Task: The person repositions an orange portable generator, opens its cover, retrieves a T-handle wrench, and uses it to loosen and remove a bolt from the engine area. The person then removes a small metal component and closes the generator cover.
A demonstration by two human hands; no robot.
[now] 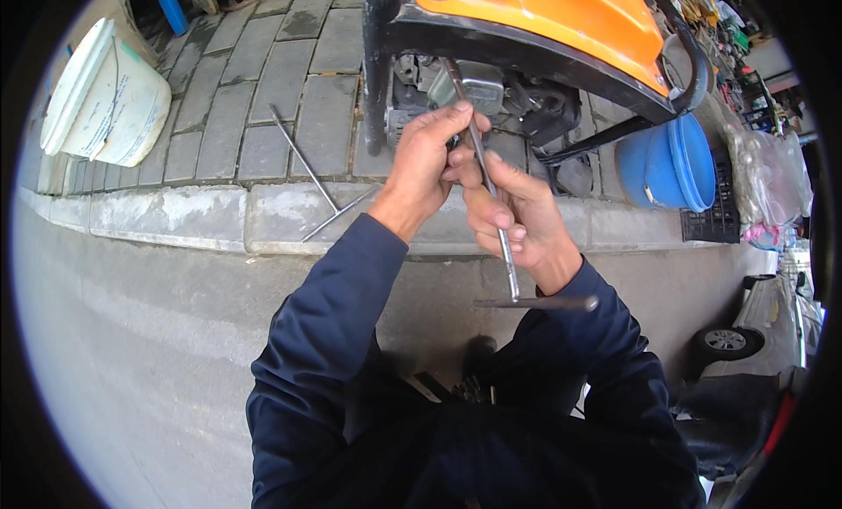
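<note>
A head-worn fisheye camera looks steeply down, at close range, over the wearer's left hand [424,162] and right hand [537,218] toward an orange-topped machine [544,17], its view reaching rightward of the machine to an apparent car [765,320].

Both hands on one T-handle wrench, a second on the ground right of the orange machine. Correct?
Wrong side: the head view shows the second T-handle wrench lying left of the orange machine. Left hand and right hand are on the other wrench.
</note>
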